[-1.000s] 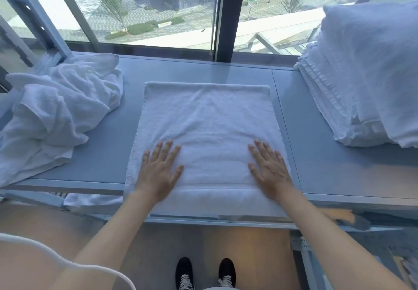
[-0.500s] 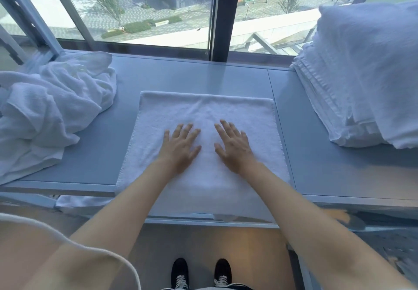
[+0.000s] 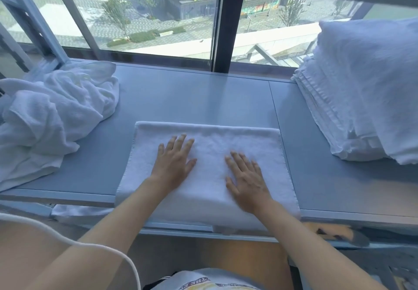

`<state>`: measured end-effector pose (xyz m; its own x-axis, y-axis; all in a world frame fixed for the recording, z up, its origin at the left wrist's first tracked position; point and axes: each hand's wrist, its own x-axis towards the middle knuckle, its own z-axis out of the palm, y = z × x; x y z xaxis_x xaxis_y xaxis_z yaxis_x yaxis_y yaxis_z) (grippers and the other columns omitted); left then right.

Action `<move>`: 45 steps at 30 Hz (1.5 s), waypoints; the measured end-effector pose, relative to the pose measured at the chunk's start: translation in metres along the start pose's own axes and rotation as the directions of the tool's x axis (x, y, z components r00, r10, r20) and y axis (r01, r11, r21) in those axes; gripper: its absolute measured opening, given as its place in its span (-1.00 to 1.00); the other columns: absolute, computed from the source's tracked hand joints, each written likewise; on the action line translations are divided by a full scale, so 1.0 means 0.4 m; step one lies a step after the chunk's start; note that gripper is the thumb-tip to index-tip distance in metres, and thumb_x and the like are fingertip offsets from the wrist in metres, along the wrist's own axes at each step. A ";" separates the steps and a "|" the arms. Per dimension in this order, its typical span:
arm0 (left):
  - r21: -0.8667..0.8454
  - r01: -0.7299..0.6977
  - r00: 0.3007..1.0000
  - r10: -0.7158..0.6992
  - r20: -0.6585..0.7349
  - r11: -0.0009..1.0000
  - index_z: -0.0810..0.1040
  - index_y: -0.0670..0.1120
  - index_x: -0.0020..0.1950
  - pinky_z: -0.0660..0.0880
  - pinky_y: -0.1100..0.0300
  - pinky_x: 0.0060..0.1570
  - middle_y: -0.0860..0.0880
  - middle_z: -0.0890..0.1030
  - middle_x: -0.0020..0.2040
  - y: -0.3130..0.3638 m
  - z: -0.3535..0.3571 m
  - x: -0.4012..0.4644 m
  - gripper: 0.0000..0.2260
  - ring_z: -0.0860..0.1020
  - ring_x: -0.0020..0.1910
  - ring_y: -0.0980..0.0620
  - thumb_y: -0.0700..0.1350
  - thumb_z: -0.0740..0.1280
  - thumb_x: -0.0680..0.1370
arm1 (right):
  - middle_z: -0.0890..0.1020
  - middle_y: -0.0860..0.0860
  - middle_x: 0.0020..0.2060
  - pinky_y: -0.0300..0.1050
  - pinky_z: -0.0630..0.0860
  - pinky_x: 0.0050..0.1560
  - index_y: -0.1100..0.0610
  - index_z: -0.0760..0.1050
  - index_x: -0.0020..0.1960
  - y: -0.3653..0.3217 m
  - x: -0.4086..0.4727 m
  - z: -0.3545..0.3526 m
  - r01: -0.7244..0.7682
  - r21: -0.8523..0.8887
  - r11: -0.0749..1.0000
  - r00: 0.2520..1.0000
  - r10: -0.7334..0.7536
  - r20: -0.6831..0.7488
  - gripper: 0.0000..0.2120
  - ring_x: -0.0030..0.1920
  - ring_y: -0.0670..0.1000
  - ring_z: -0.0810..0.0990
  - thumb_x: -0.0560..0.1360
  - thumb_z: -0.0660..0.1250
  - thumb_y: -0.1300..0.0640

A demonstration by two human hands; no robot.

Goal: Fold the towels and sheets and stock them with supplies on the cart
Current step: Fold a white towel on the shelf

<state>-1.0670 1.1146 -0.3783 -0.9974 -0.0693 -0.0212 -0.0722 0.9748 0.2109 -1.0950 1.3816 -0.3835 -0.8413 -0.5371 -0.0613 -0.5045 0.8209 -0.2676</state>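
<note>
Two hands lie flat on one folded towel (image 3: 208, 170) at 6 o'clock on the grey surface (image 3: 194, 99): left hand (image 3: 173, 165) and right hand (image 3: 247, 187), fingers straight and spread, pressing, grasping nothing. Folded stack (image 3: 352, 99) at 3 o'clock reads as done. Crumpled pile (image 3: 49, 120) at 9 o'clock still unfolded. Cart stocking not visible; judged early-to-middle progress.

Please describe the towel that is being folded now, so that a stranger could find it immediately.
On the grey table under the window, look between the crumpled pile and the folded stack. The towel alone lies flat under both hands.
</note>
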 end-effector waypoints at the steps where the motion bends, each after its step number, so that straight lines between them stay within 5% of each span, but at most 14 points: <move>1: -0.009 0.030 0.999 -0.030 0.021 1.000 0.08 0.03 0.67 0.04 -0.25 0.55 -0.03 0.03 0.69 -0.009 0.002 0.026 -0.40 0.01 0.65 -0.11 0.20 0.11 0.68 | 0.00 -0.07 0.67 0.17 -0.09 0.62 0.00 0.08 0.67 -0.008 0.024 -0.005 0.000 -0.003 1.000 1.000 0.000 0.000 -0.36 0.66 0.01 -0.07 0.63 0.09 -0.12; 7: 0.000 -0.058 0.993 0.058 0.100 0.998 0.07 0.09 0.68 -0.01 -0.29 0.56 0.02 0.01 0.69 -0.044 0.000 0.134 -0.31 -0.04 0.67 -0.03 0.31 0.14 0.61 | -0.01 -0.05 0.68 0.14 -0.09 0.61 -0.01 0.05 0.68 -0.054 0.240 -0.033 0.021 0.003 1.000 0.998 -0.021 0.063 -0.37 0.66 0.00 -0.05 0.67 0.15 -0.07; 13: -0.027 0.179 0.984 -0.179 -0.010 0.983 0.06 0.11 0.68 -0.09 -0.13 0.61 0.01 0.03 0.69 -0.185 -0.002 0.133 -0.36 -0.04 0.67 -0.04 0.31 0.05 0.64 | 0.04 -0.05 0.67 0.04 -0.09 0.62 -0.05 0.04 0.68 0.132 0.244 -0.090 -0.184 -0.017 0.983 0.983 0.185 0.007 -0.41 0.66 -0.02 -0.03 0.70 0.08 -0.11; 20: -0.001 0.191 0.981 -0.191 0.033 0.982 0.01 0.06 0.69 -0.14 -0.14 0.60 -0.02 -0.02 0.70 -0.170 -0.016 0.123 -0.37 -0.08 0.67 -0.07 0.26 0.04 0.67 | 0.05 0.01 0.67 0.00 -0.11 0.62 0.04 0.06 0.68 0.239 0.195 -0.118 -0.179 -0.059 0.982 0.984 0.180 -0.001 -0.43 0.66 0.02 -0.01 0.72 0.09 -0.04; 24: -0.003 0.024 0.997 -0.024 -0.078 1.000 0.13 -0.02 0.67 0.01 -0.28 0.57 -0.05 0.07 0.69 -0.103 -0.051 0.069 -0.41 0.00 0.66 -0.11 0.17 0.11 0.68 | 0.06 -0.06 0.67 0.11 -0.01 0.60 0.05 0.15 0.66 0.156 0.150 -0.117 0.006 -0.017 1.000 0.997 -0.007 -0.076 -0.45 0.66 0.01 0.01 0.70 0.11 -0.04; 27: -0.025 -0.154 0.987 0.155 0.044 0.988 0.08 0.10 0.67 0.01 -0.26 0.55 0.03 -0.01 0.70 -0.031 -0.018 -0.021 -0.37 -0.05 0.67 -0.05 0.31 -0.06 0.63 | -0.03 -0.19 0.66 0.06 -0.10 0.62 -0.10 0.08 0.67 0.083 0.060 -0.061 0.144 0.078 0.986 0.989 -0.147 0.031 -0.41 0.65 -0.11 -0.11 0.67 -0.02 -0.22; 31: 0.062 -0.127 0.983 0.117 0.145 0.990 -0.14 0.17 0.68 -0.19 -0.21 0.59 0.10 -0.21 0.68 -0.004 0.036 -0.084 -0.34 -0.25 0.65 0.01 0.36 -0.18 0.61 | -0.09 -0.19 0.66 0.12 -0.11 0.63 -0.14 -0.04 0.68 0.073 0.021 -0.010 0.118 -0.065 0.991 0.991 -0.113 0.075 -0.41 0.65 -0.09 -0.15 0.69 -0.03 -0.19; 37: 0.059 -0.147 0.977 0.136 0.167 0.987 -0.24 0.18 0.66 -0.22 -0.20 0.58 0.12 -0.31 0.66 0.010 0.036 -0.143 -0.35 -0.34 0.63 0.03 0.36 -0.20 0.62 | -0.16 -0.20 0.66 0.10 -0.15 0.63 -0.14 -0.11 0.68 0.056 -0.047 -0.002 0.115 -0.061 0.991 0.991 -0.110 0.081 -0.41 0.65 -0.10 -0.22 0.70 -0.06 -0.18; 45: 0.047 -0.184 0.979 0.178 0.103 0.982 -0.18 0.17 0.68 -0.21 -0.17 0.56 0.10 -0.21 0.68 0.020 0.068 -0.269 -0.39 -0.25 0.65 0.01 0.33 -0.12 0.69 | -0.15 -0.16 0.67 0.09 -0.19 0.59 -0.12 -0.17 0.68 0.029 -0.177 0.046 0.109 -0.070 0.992 0.994 -0.107 0.030 -0.43 0.66 -0.06 -0.19 0.73 -0.10 -0.18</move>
<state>-0.9600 1.1356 -0.4008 -0.9883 0.1276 -0.0840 0.1125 0.9799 0.1650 -1.0377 1.4256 -0.3999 -0.7763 -0.6274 -0.0611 -0.6054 0.7691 -0.2050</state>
